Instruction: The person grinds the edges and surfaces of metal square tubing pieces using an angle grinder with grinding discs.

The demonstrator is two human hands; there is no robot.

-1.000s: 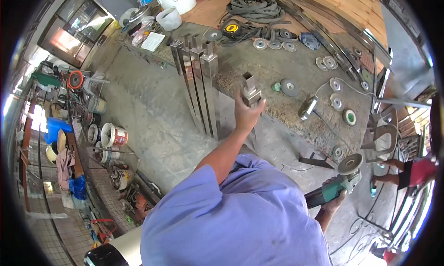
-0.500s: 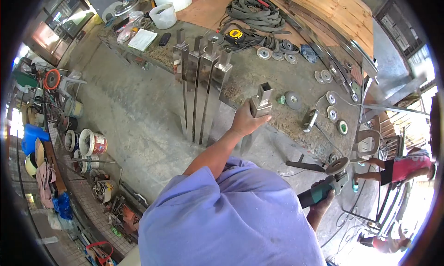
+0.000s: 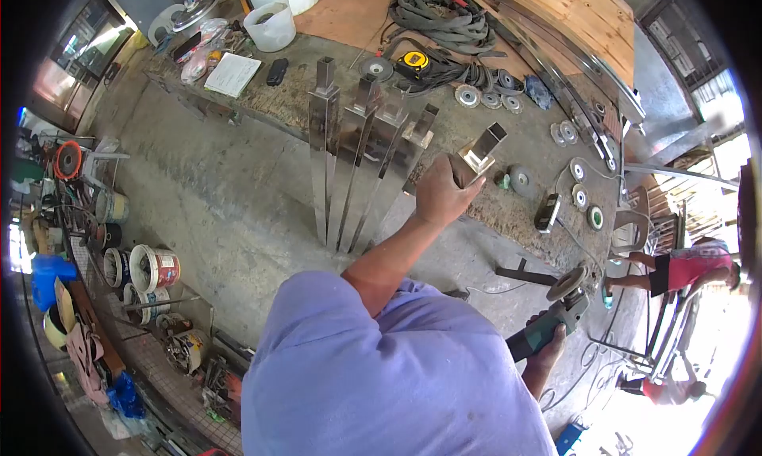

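Note:
My left hand (image 3: 446, 192) is wrapped round the upper end of a shiny square metal post (image 3: 481, 151), whose narrower square tube tilts up to the right. Low on the right, my right hand (image 3: 548, 351) grips a dark green angle grinder (image 3: 540, 334) with its disc (image 3: 567, 284) facing up. Several similar metal posts (image 3: 324, 130) stand upright against the workbench edge, left of my left hand. On the bench beyond the held post lie a grey disc (image 3: 521, 180) and a small green piece (image 3: 503, 181).
The workbench (image 3: 444, 123) carries grinding discs, a yellow tape measure (image 3: 413, 62), coiled dark straps (image 3: 436, 19), a notebook (image 3: 232, 75) and white buckets (image 3: 270, 26). Paint buckets (image 3: 154, 268) stand at the left. Another person (image 3: 687, 269) is at the far right.
The held post's top has tilted and shifted right with my left hand. The view has shifted, so the standing posts appear farther right. The grinder is still in my right hand.

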